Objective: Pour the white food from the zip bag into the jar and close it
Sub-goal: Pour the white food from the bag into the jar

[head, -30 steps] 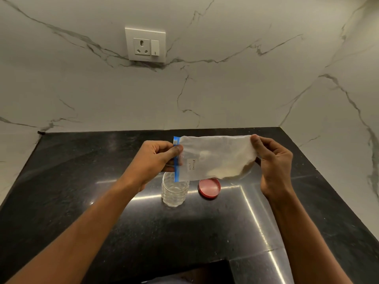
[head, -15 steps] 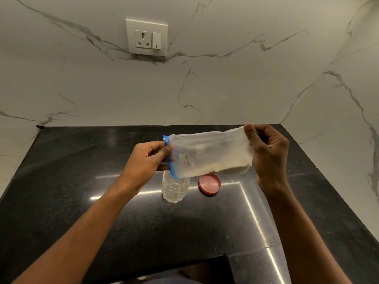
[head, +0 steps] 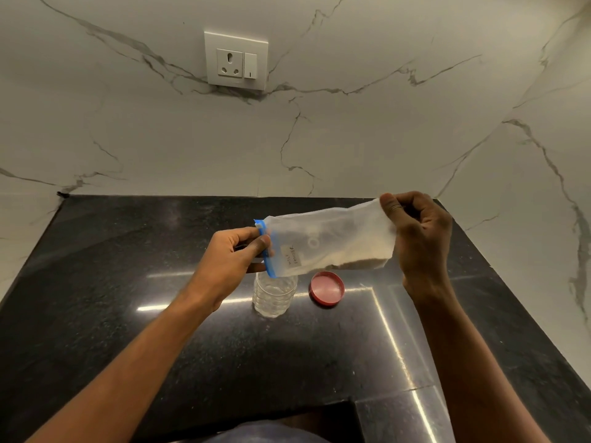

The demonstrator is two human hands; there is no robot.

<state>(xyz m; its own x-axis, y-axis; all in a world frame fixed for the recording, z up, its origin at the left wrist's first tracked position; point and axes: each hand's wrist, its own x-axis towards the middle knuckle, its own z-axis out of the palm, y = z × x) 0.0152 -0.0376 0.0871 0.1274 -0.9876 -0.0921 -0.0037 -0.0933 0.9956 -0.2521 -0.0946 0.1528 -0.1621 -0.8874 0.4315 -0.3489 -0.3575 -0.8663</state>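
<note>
Above black counter [head: 128,314], zip bag [head: 329,241] between hands.

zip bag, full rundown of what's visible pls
The zip bag is a thin, cloudy see-through plastic pouch with a blue zip strip along its mouth and a small handwritten label, too blurred to read. It is held in the air sideways and tilted, mouth end lower, just above the open jar. The left hand pinches the zip end, the right hand lifts the closed bottom end. The white food lies along the lower edge, nearer the raised end.
</note>
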